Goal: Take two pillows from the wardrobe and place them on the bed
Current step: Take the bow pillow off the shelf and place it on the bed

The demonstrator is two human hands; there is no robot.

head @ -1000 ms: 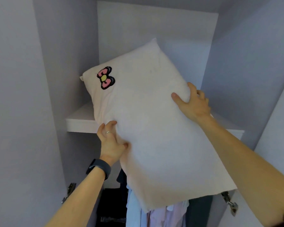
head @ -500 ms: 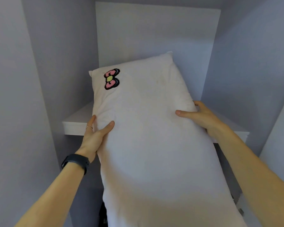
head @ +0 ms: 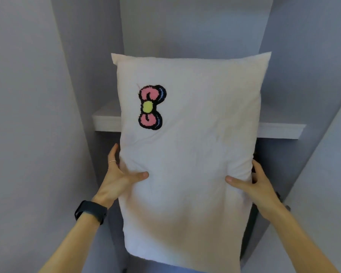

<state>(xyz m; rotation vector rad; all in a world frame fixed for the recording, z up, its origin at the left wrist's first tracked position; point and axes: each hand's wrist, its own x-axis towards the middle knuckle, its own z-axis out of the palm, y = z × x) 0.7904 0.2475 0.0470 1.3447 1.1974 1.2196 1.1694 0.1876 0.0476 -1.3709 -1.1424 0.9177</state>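
We now hold the pillow (head: 187,154) square and upright in front of the wardrobe (head: 28,115); a second ago it lay slanted across the shelf (head: 106,121), with one of our hands low and the other high on it; since then it has swung round and come towards us, so that its long sides run straight up and down and the bow patch (head: 151,107) stands on end. Our left hand (head: 120,180) grips the left edge, thumb pressed across the front and the fingers along the side; our right hand (head: 256,186) grips the right edge at the same height, thumb in front and the fingers wrapped behind, out of sight. Both hands sit below the shelf's front lip; the pillow's upper half covers that lip, and we cannot tell whether it touches the board. We judge the first pillow to be as good as freed; what remains is to carry it to the bed, which is not in view, and to fetch the second, of which we see nothing here.
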